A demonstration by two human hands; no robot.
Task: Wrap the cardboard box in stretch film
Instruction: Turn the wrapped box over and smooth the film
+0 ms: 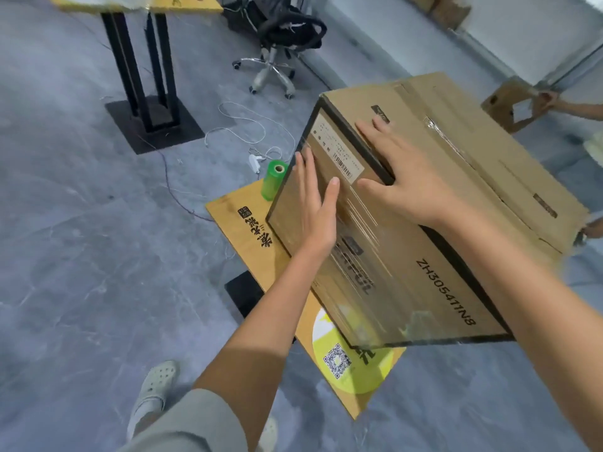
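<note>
Box: cardboard box [424,230] sits tilted on a low wooden table [257,256], its near end hanging past the table's edge; it looks bulky and stiff, with square corners and black edging.
Film on box: clear stretch film [368,298] already clings over the near side, glossy and faintly wrinkled, so that face is probably slippery to the palm.
Left hand: left hand [315,203] lies flat on the filmed side face, fingers spread and straight, pressing, gripping nothing.
Right hand: right hand [404,176] is spread over the top edge, thumb down the side, fingers open on the top panel, steadying, not clutching.
Handling: judging by its size it needs both hands; the firm corners and edges look the safest holds, while the flat panels could dent under hard pressure.
Roll: green film roll [273,180] stands upright on the table just left of the box's far corner.
Floor: grey, marbled and smooth; a white cable [241,125] lies loose on it beyond the roll.
Far: office chair [280,44] with a chrome star base.
</note>
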